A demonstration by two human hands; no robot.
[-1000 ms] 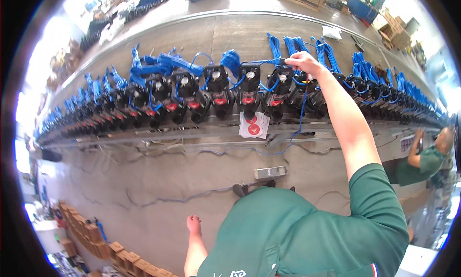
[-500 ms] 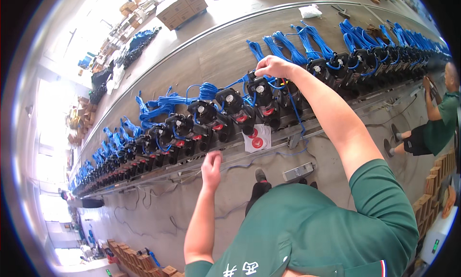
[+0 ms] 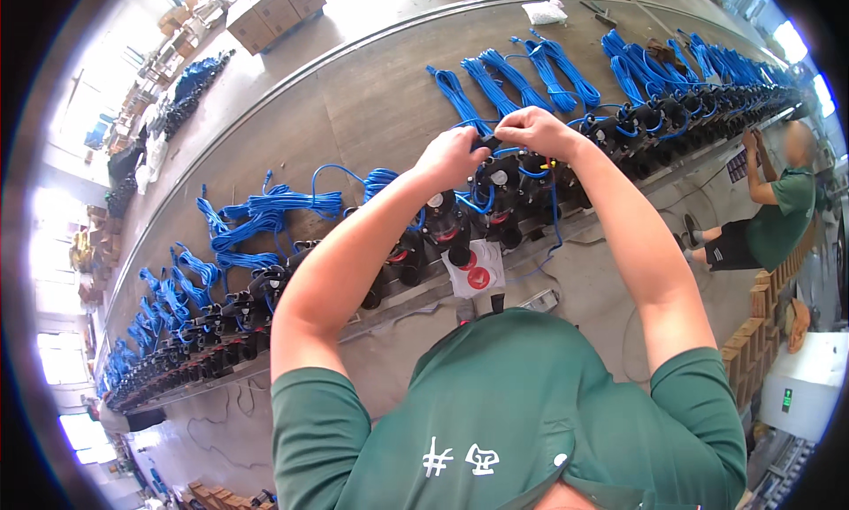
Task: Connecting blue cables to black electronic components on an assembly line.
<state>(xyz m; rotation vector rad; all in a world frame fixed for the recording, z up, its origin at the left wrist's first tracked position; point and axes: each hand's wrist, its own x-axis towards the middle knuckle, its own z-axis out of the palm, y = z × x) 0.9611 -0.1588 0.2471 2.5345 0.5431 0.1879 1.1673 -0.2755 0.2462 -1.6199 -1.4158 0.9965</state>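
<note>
Both hands meet above the row of black pump-like machines. My left hand has its fingers closed at a small black connector-like piece. From the other side, my right hand pinches the same piece; its exact kind is partly hidden by the fingers. Just below stands a black machine with a round pale dial on top and a blue cable looped beside it. A blue cable with red and yellow ends hangs by my right wrist. A coiled blue cable lies left of my left forearm.
Bundled blue cables lie along the bench behind the machines. A white sheet with red circles hangs at the front edge. At right, a person in green works by the line. Cartons stand beyond the bench.
My left hand has risen from in front of the bench to meet my right hand at the black piece. The view has shifted, and the right hand stays above the machines.
</note>
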